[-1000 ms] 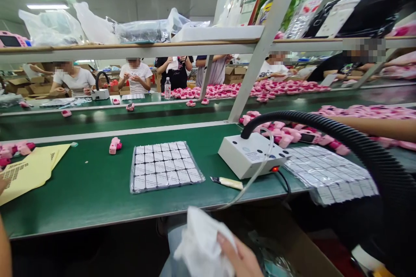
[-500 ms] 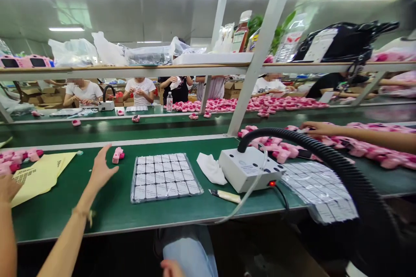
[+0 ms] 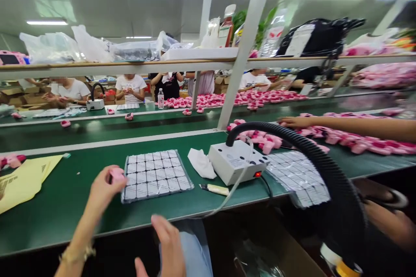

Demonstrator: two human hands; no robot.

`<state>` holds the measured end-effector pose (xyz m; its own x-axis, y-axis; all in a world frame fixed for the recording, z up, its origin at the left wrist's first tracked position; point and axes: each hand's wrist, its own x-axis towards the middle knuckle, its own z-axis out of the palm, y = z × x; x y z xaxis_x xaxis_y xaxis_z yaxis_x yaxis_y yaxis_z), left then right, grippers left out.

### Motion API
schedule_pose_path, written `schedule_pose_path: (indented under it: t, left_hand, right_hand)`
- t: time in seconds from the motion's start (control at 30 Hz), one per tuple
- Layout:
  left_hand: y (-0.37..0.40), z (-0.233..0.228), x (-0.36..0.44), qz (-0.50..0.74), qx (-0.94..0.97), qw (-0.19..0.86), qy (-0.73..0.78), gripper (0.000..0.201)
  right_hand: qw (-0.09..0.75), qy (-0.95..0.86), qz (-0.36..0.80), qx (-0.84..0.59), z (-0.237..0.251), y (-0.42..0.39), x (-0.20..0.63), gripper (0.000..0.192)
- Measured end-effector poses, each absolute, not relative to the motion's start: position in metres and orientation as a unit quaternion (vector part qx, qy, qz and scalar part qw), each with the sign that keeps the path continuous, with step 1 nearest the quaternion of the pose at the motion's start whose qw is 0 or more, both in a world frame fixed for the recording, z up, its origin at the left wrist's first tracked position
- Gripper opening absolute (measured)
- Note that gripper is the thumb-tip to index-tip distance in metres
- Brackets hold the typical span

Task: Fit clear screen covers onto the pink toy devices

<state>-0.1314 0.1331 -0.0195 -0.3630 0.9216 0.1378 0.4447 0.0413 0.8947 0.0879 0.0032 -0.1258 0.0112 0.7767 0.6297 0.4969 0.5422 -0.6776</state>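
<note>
My left hand (image 3: 101,190) is closed around a small pink plastic piece (image 3: 118,176), holding it just over the green bench at the left edge of a sheet of white square labels or pads (image 3: 157,173) in clear wrapping. Part of the piece is hidden by my fingers. Below the bench edge, my right hand (image 3: 169,249) is raised in front of my lap with thumb and fingers apart, holding nothing.
Right of the sheet lie a white cloth or tissue (image 3: 201,163), a cutter knife (image 3: 214,189) and a white box (image 3: 232,162) with a black flexible hose (image 3: 292,138). Yellow papers (image 3: 27,181) lie left. A co-worker's arm (image 3: 351,126) reaches over pink pieces at right.
My left hand has picked up the pink piece from the bench and brought it towards the wrapped sheet. My right hand has risen further into view. The camera view has shifted right.
</note>
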Motion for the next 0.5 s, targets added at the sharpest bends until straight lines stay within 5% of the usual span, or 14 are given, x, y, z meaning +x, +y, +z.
schedule_pose_path:
  t: [0.07,0.13,0.23,0.33,0.5]
  left_hand:
    - [0.085,-0.032,-0.081,0.482,0.523,0.265,0.652,0.071]
    - [0.043,-0.039,-0.039,0.514,0.529,0.306,0.602,0.059]
    - [-0.001,-0.042,-0.012,0.54,0.485,0.435,0.533,0.082]
    - [-0.024,-0.044,-0.019,0.566,0.42,0.582,0.406,0.102]
    - [-0.038,-0.049,-0.024,0.596,0.364,0.618,0.361,0.076]
  right_hand:
    - [0.534,-0.715,0.123,-0.434,-0.088,0.01,0.092,0.095]
    - [0.546,-0.73,0.145,-0.385,-0.058,0.018,0.1,0.077]
    - [0.572,-0.683,0.256,-0.375,-0.04,0.014,0.12,0.045]
    - [0.588,-0.567,0.431,-0.384,-0.04,-0.01,0.14,0.059]
    - [0.593,-0.558,0.442,-0.377,-0.032,-0.035,0.153,0.063]
